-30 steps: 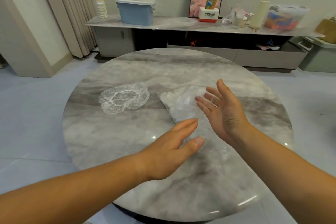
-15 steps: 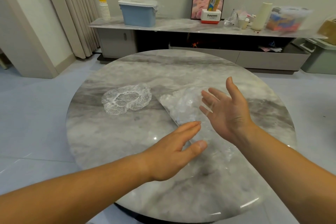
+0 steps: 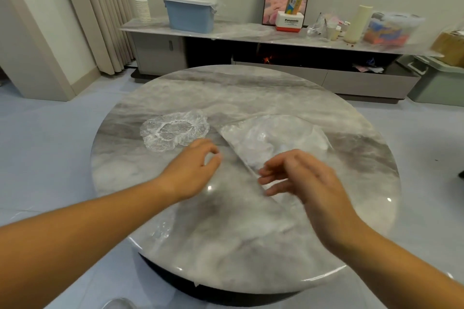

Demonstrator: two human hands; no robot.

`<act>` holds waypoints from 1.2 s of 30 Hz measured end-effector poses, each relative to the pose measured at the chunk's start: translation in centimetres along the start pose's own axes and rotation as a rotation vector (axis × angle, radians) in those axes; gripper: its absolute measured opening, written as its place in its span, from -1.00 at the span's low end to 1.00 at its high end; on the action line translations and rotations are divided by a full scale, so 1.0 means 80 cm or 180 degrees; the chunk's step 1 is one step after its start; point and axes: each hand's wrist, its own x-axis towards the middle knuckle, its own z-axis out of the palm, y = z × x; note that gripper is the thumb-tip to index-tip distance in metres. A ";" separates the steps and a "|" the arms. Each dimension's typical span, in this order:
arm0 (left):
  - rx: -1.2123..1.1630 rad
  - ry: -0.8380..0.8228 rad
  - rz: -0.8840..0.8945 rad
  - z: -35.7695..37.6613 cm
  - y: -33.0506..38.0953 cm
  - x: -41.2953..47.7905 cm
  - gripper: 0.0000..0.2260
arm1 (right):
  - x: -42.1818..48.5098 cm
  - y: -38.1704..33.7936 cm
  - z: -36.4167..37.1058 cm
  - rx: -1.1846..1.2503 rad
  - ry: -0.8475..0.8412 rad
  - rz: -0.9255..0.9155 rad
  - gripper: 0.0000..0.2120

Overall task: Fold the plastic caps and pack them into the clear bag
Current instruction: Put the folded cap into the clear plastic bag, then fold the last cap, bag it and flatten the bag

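Left hand shifted toward plastic cap, fingers loosely curled, empty, right hand lowered over clear bag, fingers apart

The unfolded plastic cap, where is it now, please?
Head view: the cap lies left on the table, beyond the left hand, left of the clear bag.

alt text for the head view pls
Two bare hands hover over a round marble table: the left hand near a crumpled plastic cap, the right hand over the near edge of a clear bag with plastic inside. A cluttered sideboard stands behind.
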 end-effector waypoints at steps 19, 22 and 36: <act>0.1709 -0.0717 -0.0269 0.000 -0.093 -0.014 -0.41 | 0.017 0.103 -0.002 -0.2574 -0.1031 0.1043 -0.28; 0.1696 -0.0854 0.0032 0.010 -0.062 -0.051 -0.29 | 0.015 0.104 -0.016 -0.2697 -0.0999 0.1002 -0.24; 0.1484 -0.1182 0.1172 0.019 -0.022 -0.142 -0.47 | -0.031 0.098 0.016 -0.3442 -0.2430 -0.0657 -0.46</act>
